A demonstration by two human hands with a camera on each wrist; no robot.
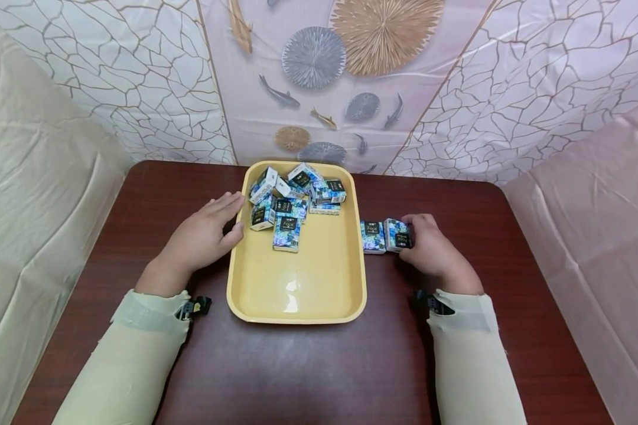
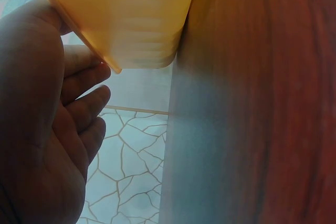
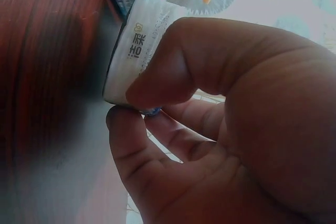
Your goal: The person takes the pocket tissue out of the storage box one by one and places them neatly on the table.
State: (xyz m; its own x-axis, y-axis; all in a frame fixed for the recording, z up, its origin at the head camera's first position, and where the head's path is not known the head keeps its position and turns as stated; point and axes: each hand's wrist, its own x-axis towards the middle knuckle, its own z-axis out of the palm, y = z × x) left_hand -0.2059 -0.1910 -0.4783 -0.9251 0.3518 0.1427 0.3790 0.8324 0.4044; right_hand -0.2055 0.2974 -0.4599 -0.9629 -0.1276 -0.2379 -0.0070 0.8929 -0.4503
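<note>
A yellow tray [image 1: 298,313] lies on the table with several blue-patterned tissue packs [image 1: 286,233] heaped in its far half. At the tray's left side is my left hand [image 1: 199,239], its fingertips at the rim and its fingers loosely extended; the left wrist view shows them beside the tray's outer wall [image 2: 126,19]. To the right of the tray, my right hand [image 1: 430,245] pinches a tissue pack [image 1: 397,235] between thumb and fingers. The white side of this pack [image 3: 139,45] faces the right wrist camera. Another tissue pack [image 1: 373,237] lies between it and the tray.
The dark reddish-brown table [image 1: 308,378] extends in front of the tray and to both sides. A patterned wall covering [image 1: 319,106] rises behind its far edge. Pale cloth [image 1: 590,236] hangs at the right, and similar cloth [image 1: 37,206] at the left.
</note>
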